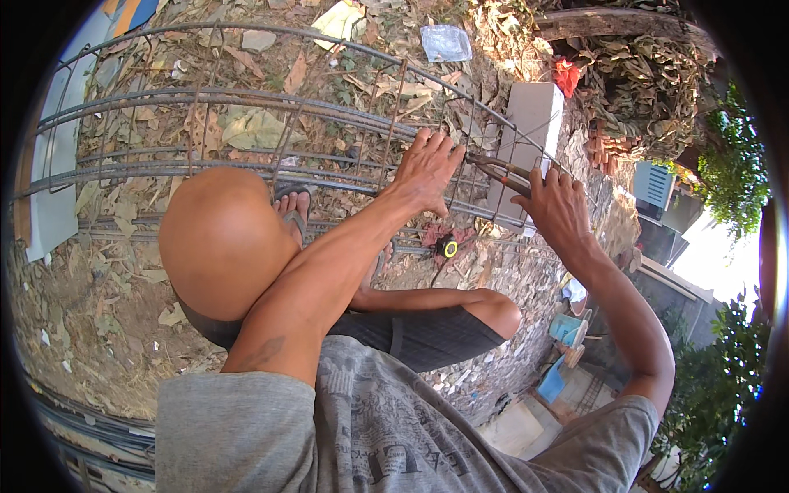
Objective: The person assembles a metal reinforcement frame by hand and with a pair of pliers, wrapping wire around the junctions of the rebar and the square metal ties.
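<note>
A long rebar cage (246, 96) of dark steel bars and thin square stirrups runs across in front of me. My left hand (426, 174) lies over its bars near the right end, fingers bent over the steel and thumb apart below. My right hand (559, 209) is closed round the handles of a pair of pincers (503, 171), which have worn orange-red patches. The pincers' jaws point left to a bar crossing just beside my left fingertips. Whether they grip a tie wire there is too small to tell. Thin loose wires stick out near my right fingers.
Pale blocks (534, 123) (59, 164) stand under both cage ends. A black and yellow tape measure (446, 246) lies on the ground near my foot (292, 205). Dry leaves (255, 130) and a clear plastic piece (446, 43) litter the far side. More bars (99, 427) lie at lower left.
</note>
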Demonstrator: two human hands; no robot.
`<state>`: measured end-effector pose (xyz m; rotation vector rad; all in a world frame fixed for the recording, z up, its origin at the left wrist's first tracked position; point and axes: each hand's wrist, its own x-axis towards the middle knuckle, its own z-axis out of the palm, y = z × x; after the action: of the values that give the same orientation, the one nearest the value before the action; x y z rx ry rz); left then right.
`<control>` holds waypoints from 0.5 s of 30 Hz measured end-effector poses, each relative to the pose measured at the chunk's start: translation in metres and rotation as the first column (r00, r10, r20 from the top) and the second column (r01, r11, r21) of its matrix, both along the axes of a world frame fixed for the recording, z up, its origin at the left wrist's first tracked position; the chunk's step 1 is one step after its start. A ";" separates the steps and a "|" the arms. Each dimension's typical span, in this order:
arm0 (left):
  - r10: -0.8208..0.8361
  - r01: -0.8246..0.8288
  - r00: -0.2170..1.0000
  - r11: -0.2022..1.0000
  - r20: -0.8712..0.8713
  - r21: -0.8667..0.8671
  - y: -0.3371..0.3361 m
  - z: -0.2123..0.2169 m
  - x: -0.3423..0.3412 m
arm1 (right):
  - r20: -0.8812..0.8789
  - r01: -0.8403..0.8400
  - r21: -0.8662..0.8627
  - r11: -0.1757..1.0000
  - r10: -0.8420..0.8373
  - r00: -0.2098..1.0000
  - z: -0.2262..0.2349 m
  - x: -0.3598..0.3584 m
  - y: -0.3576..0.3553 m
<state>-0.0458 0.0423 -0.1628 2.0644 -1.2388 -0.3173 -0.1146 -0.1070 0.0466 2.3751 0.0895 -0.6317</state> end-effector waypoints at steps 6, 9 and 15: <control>0.020 -0.020 0.999 1.000 0.040 -0.004 -0.004 -0.005 -0.002 | -0.597 0.960 0.274 0.057 -0.772 0.216 0.014 0.025 -0.048; 0.004 -0.004 0.999 1.000 0.035 0.008 -0.005 -0.005 -0.001 | -0.547 0.919 0.336 0.205 -0.752 0.367 0.011 0.029 -0.042; -0.004 0.004 1.000 1.000 -0.004 -0.005 -0.001 -0.004 -0.002 | -0.643 0.942 0.194 0.274 -0.690 0.333 0.011 0.040 -0.041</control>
<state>-0.0475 0.0418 -0.1665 2.0564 -1.2403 -0.3193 -0.0742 -0.1483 0.0578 2.6058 -1.0866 -1.9229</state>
